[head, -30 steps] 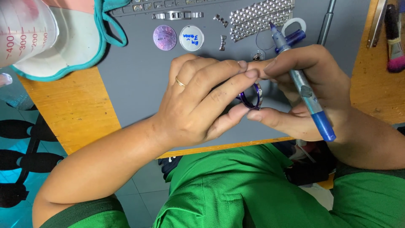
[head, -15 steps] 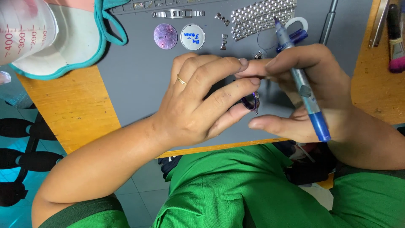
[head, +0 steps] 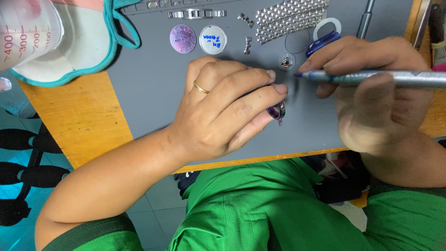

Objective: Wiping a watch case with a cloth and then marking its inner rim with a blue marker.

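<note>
**Marker pulled back from a small watch part pinched in the left hand**

A small round watch part with a purple, glassy face and a thin metal rim [head: 277,111] sits pinched between the thumb and curled fingers of the left hand [head: 227,109], above the grey work mat [head: 153,88], near its front edge. The hand is closed tight around it, so only one edge shows. A thin gold ring [head: 200,87] circles one finger.

A second ago the blue and silver marker pen [head: 371,78] stood steeply, its tip down at the part. Now it lies almost level, tip pointing left and just apart from the left fingertips. The right hand [head: 376,97] grips it in a closed fist. The tip-to-part contact appears finished or paused.

Toward the mat's back edge lie a purple shimmering disc [head: 182,38], a white disc with blue handwriting [head: 213,39], a woven silver metal mesh band [head: 290,18], a tiny clear round piece [head: 287,61] and a white ring [head: 327,27]. At the back left corner a clear plastic measuring cup [head: 25,28] rests on a white cloth with teal edging [head: 88,51]. The orange wooden tabletop [head: 74,116] looks scuffed.
</note>
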